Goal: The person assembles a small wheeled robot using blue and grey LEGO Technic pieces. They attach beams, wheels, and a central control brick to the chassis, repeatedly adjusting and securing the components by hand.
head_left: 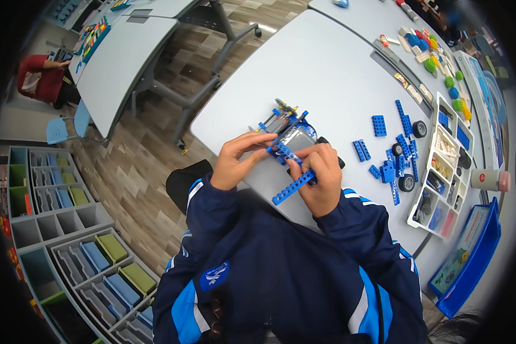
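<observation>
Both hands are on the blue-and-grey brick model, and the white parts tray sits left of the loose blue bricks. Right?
Side's wrong: the white parts tray sits right of the loose blue bricks, as the head view shows. Left hand and right hand are indeed on the blue-and-grey brick model.

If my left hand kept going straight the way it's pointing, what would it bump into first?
Probably the blue and gray toy model. Your left hand points right at it and looks like it's touching it already, though depth is hard to judge here.
</observation>
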A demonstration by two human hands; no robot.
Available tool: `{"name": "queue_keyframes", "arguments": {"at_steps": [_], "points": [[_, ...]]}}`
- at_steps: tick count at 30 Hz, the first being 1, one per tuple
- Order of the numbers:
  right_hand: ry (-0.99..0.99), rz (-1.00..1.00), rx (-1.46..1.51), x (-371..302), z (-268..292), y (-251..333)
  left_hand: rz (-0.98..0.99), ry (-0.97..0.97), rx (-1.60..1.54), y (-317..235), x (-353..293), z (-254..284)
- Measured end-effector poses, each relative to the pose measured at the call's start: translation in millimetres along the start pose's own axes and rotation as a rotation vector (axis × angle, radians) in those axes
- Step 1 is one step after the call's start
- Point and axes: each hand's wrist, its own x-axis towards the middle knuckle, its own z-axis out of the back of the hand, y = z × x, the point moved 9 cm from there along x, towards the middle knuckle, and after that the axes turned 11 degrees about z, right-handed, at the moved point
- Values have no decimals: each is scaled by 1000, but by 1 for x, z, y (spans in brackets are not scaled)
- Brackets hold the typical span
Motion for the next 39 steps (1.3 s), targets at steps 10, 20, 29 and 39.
{"name": "queue_keyframes", "arguments": {"at_steps": [10,20,29,39], "points": [[29,-19,77,-3,-3,-6,46,-89,-145,25,-4,2],[-13,-34,145,-1,0,-11,42,-152,-46,28,-10,6],[-7,-47,169,-3,-1,-14,37,-123,-98,30,-10,8],[-49,-71,223,-1,2,-17,21,-137,-139,33,-11,10]]}}
